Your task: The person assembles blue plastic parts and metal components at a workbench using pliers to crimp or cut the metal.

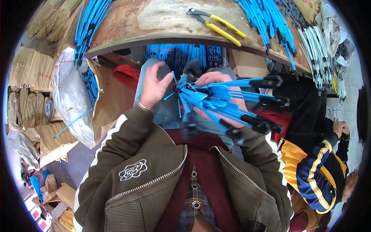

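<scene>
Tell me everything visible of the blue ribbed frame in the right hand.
The blue ribbed frame is a bundle of slim, plastic- or metal-looking ribs, partly fanned. Its dark hub is at the left, with thin blue rods sticking out around it; the ribs reach rightward to black end fittings. Some black parts are blurred. It is in front of the wooden bench, held in the right hand. The left hand is open beside the hub; contact is unclear.

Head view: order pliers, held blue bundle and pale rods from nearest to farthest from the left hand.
1. Held blue bundle: just right of the left hand.
2. Pliers: on the table ahead.
3. Pale rods: far right.
</scene>
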Demonstrator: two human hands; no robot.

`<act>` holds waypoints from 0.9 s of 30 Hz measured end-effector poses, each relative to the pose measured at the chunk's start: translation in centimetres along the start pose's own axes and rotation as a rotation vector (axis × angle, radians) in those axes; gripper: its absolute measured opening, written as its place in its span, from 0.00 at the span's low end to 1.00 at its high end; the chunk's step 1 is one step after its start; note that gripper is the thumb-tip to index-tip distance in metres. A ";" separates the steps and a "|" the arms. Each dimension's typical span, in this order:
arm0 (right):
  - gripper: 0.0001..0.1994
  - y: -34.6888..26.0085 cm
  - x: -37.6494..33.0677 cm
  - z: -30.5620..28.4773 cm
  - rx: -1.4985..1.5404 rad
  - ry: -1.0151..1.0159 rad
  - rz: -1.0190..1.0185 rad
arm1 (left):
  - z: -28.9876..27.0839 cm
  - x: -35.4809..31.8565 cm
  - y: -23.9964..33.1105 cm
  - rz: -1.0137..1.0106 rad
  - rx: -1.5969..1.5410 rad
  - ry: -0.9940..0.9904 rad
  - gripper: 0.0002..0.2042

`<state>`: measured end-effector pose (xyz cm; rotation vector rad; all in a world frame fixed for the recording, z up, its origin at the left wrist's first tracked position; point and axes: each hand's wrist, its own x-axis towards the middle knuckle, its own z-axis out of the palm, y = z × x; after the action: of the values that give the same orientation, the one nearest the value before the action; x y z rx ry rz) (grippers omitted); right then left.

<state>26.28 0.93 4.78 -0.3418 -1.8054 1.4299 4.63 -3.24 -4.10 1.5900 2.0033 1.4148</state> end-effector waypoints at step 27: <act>0.17 3.0 2.2 1.4 0.080 -0.541 0.122 | -1.5 2.8 -0.5 0.001 -0.806 -1.454 0.10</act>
<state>23.08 2.40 2.91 -0.0173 -2.1685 1.7990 2.22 -1.73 -2.64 1.4144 0.4800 0.4869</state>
